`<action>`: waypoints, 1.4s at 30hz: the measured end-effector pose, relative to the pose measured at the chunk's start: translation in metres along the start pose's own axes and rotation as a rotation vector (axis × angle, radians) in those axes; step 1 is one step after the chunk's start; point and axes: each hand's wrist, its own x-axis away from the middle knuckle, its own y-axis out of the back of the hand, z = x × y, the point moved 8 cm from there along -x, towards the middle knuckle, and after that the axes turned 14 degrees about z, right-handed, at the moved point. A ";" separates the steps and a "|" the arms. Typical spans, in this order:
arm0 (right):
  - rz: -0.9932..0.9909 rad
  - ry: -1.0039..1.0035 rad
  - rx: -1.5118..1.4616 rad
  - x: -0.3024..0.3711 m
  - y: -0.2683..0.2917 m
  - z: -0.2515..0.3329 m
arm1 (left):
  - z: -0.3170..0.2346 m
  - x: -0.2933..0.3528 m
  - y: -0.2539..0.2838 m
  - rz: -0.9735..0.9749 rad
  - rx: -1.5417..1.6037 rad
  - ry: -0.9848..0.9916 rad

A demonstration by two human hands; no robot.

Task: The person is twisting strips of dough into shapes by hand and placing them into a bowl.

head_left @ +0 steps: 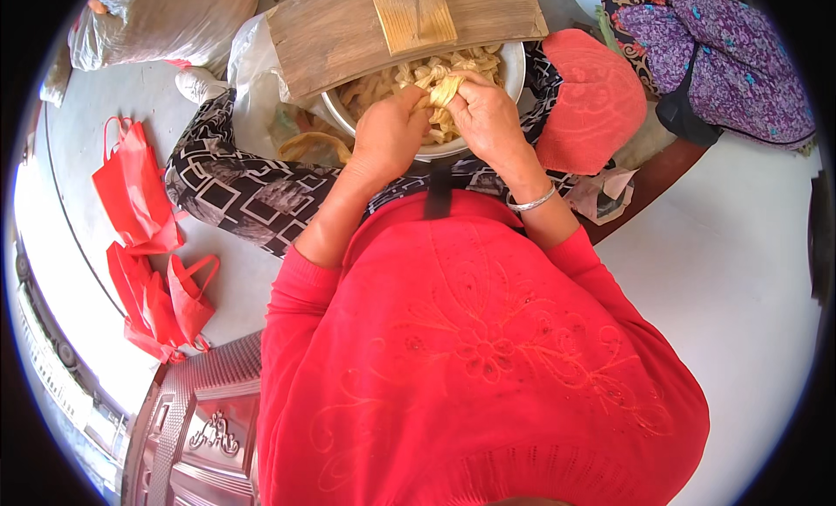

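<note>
Above a metal basin point(520, 75) at my lap, I hold a pale yellow, soft strip point(446, 91) between both hands. My left hand point(389, 133) is closed, its thumb and fingers pinching the strip's left side. On the other side my right hand point(489, 121) is closed too, gripping the strip between thumb and fingers. Several twisted or knotted strips point(475, 64) of the same look fill the basin. I cannot make out what the strips are made of. Left of the basin, longer loose strips point(315, 144) lie by a clear plastic bag point(254, 57).
A curved wooden board point(326, 40) with a wooden block point(409, 23) covers the basin's far side. Red cloth point(592, 101) lies at my right knee. Red bags point(138, 188) rest on the floor at left. Another person's purple patterned clothing point(740, 66) shows at far right.
</note>
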 end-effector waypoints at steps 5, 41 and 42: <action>-0.060 0.118 -0.362 -0.002 -0.008 -0.001 | 0.019 0.016 -0.051 0.367 1.016 0.294; -0.112 0.263 -0.216 0.005 -0.006 0.023 | -0.026 0.005 0.003 -0.119 -0.036 -0.066; -0.119 0.259 -0.191 0.008 -0.002 0.029 | -0.017 0.001 0.003 -0.087 0.047 -0.021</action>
